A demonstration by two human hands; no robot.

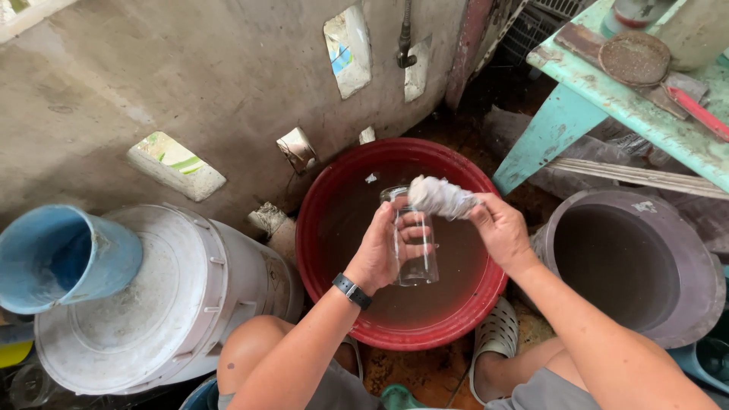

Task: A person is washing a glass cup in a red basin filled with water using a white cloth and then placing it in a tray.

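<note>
The left hand [380, 250] gripped a clear glass [414, 243] over the red basin [334, 304] below — the right hand [497, 231] pressed a wadded cloth [440, 197], seemingly at its rim, for scrubbing.

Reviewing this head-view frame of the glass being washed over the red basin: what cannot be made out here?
- Left hand: its palm hides the near side of the clear glass.
- Right hand: its fingers cover the end of the white cloth; how far the cloth enters the glass is unclear.
- Red basin: bottom hidden by murky water.
- Grey tub and blue bucket: cut off by frame edges.
</note>
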